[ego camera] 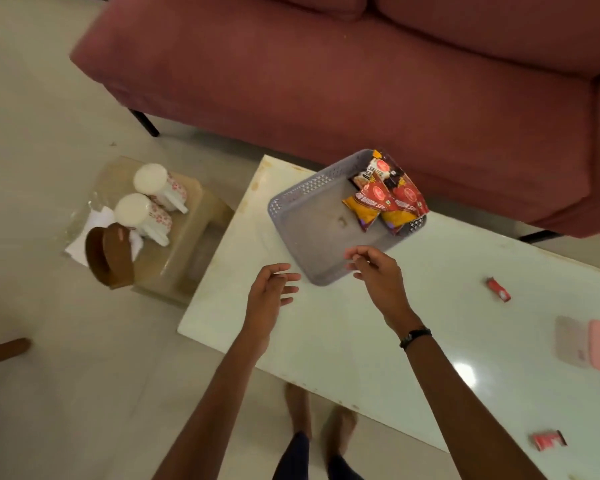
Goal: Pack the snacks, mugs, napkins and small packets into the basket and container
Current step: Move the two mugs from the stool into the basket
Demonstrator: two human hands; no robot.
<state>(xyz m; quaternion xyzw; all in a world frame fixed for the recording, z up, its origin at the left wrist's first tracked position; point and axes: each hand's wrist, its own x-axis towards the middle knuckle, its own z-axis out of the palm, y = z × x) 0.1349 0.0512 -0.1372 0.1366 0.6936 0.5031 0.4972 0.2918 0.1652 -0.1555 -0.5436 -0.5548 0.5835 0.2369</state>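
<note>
A grey plastic basket (312, 220) lies on the white table (361, 334), with several red and yellow snack packets (392, 199) piled at its far right end. My left hand (269, 294) hovers just left of the basket's near corner, fingers relaxed and holding nothing. My right hand (378, 270) hangs over the basket's near rim with fingers loosely curled, holding nothing. Two white floral mugs (151, 202) stand upside down on a low stool (187, 244) to the left, beside a brown napkin holder (110, 254) and white napkins (94, 220). Two small red packets (498, 289) (548, 444) lie on the table at right.
A dark pink sofa (361, 81) runs behind the table. Two flat pale cases (589, 344) lie at the table's right edge. My bare feet (319, 420) stand on the tiled floor by the table's near edge. A brown wooden leg (4, 351) shows at far left.
</note>
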